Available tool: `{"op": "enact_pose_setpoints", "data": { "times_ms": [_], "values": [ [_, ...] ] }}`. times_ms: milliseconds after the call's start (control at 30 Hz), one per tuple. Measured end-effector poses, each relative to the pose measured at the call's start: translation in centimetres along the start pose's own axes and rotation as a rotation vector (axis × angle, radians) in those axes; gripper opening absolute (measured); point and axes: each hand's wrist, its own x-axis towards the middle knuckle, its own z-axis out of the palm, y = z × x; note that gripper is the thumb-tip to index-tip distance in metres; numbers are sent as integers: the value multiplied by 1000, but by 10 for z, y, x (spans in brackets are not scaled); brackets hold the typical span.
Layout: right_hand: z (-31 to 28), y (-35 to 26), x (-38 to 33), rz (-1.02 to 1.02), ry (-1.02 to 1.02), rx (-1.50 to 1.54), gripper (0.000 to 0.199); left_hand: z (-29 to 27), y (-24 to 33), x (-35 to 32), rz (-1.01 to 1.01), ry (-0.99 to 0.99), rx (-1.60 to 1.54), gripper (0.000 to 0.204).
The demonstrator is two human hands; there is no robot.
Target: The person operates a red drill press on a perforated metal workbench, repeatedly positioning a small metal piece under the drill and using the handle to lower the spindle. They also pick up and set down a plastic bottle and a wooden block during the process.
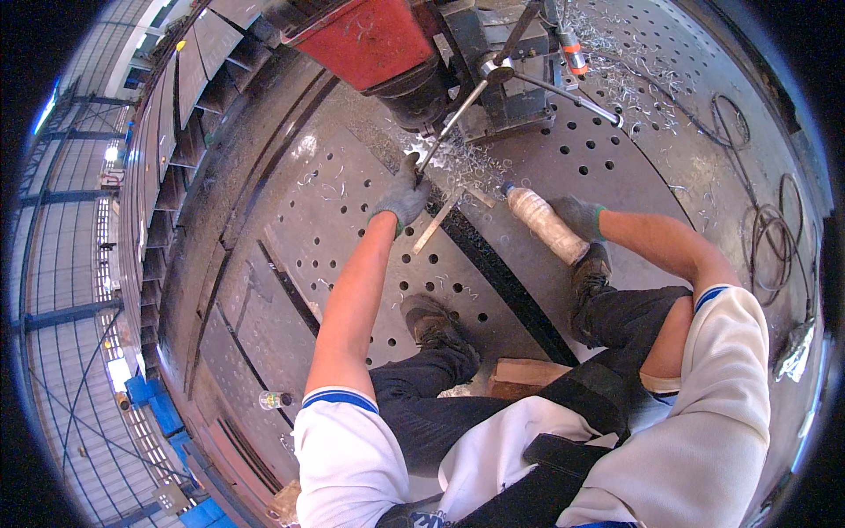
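A drilling machine with a red motor housing (370, 44) stands on a steel plate full of drilled holes (343, 229). Its feed handle (458, 114) has long metal spokes spreading from a hub. My left hand (407, 192), in a grey glove, is closed around the end of the spoke that points down toward me. My gloved right hand (576, 216) grips the side of a dirty, whitish plastic bottle (544, 222) with a dark tip. The bottle is tilted, tip toward the machine; some of my fingers are hidden behind it.
Metal shavings (475, 163) lie around the machine's base. A flat metal strip (437, 227) rests near my left hand. An orange and silver cylinder (574, 55) is beside the machine. Cables (775, 238) coil at the right. A small jar (275, 399) stands at the left.
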Motion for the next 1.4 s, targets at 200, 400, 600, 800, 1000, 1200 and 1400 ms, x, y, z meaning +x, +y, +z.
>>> {"op": "enact_pose_setpoints", "data": {
  "times_ms": [200,400,600,800,1000,1200,1400],
  "values": [
    [10,45,15,-52,27,13,37,-4,21,-2,8,13,78,70],
    [4,21,10,-157,-9,-48,33,-11,22,-11,-41,0,138,70],
    [1,3,-4,-55,52,86,34,-6,21,-7,-35,-31,85,70],
    [2,13,3,-70,6,-43,34,-6,15,-6,16,8,54,70],
    [14,39,14,-7,64,377,35,-10,30,-4,-73,-108,45,71],
    [10,4,14,221,-4,750,35,-12,21,-10,-66,-52,84,64],
    [7,12,-1,-80,89,148,35,-1,9,-1,34,8,75,64]
  ]
}}
